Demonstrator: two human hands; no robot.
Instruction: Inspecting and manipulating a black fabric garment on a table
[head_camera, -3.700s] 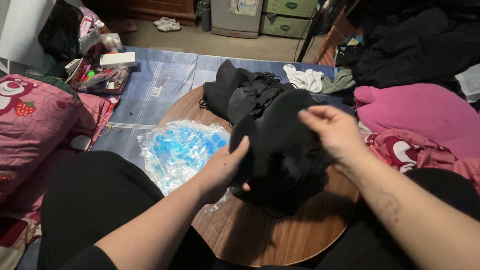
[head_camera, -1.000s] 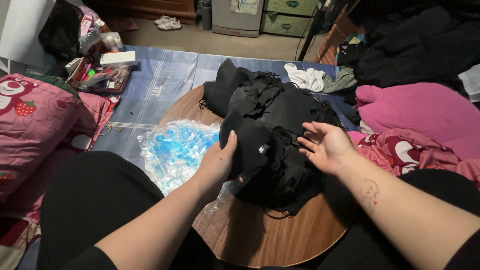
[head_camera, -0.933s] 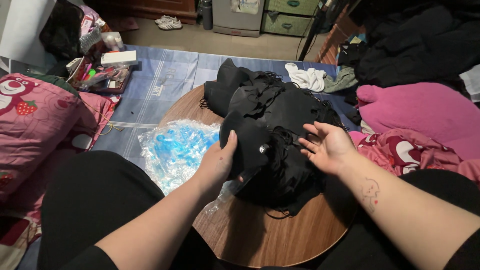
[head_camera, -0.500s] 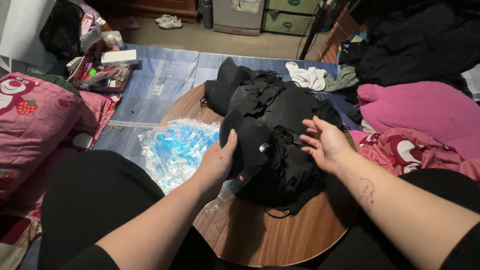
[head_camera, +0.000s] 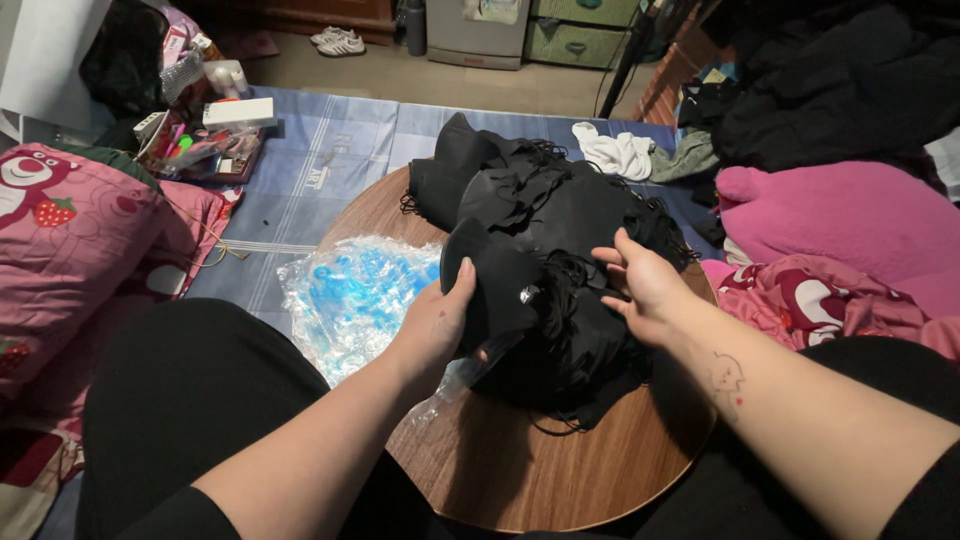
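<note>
On the round wooden table (head_camera: 520, 470), beside a crinkled blue plastic bag (head_camera: 350, 295), the left hand (head_camera: 440, 325) grips a black garment (head_camera: 545, 300) while the right hand (head_camera: 645, 290) presses flat, best smoothing outward.

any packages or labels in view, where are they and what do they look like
Clear plastic bag: crinkled, blue contents, on the round table's left edge beside the left hand.
White box: flat, rectangular, on the clutter pile at far left.
Small light tag: on the black garment, between both hands.
</note>
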